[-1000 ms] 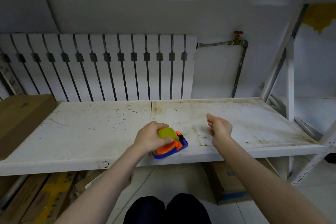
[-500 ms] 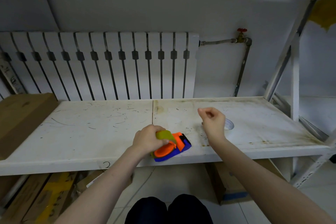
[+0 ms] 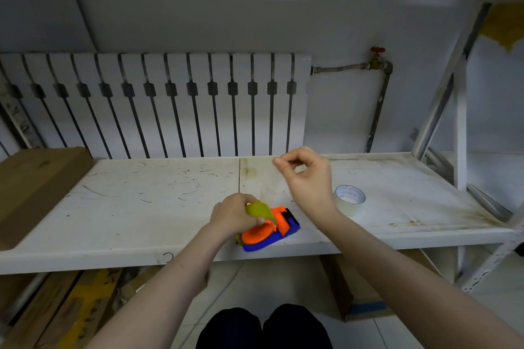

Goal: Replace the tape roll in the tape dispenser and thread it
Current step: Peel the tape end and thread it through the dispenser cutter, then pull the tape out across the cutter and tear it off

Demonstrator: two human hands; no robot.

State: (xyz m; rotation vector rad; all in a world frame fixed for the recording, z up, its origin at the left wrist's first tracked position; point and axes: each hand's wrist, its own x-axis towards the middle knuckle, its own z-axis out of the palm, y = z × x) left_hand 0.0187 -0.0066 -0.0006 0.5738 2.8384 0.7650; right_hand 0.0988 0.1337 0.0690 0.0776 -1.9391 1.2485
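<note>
The left hand (image 3: 231,217) is closing its grip on the tape dispenser (image 3: 268,231) near the worktop (image 3: 141,207) front edge while the right hand (image 3: 307,178) is pinching what looks like a faint tape strip, so pulling harder is risking dragging the dispenser off or tearing the strip.

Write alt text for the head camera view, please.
A left hand steadies an orange, blue and yellow-green tape dispenser on a scuffed white shelf, while the right hand pinches in the air above it; a tape roll lies nearby.

White shelf (image 3: 141,207), scratched & stained. On it: tape dispenser (image 3: 269,231) near front edge, tape roll (image 3: 350,198) to its right, brown box (image 3: 34,184) at left end.
</note>
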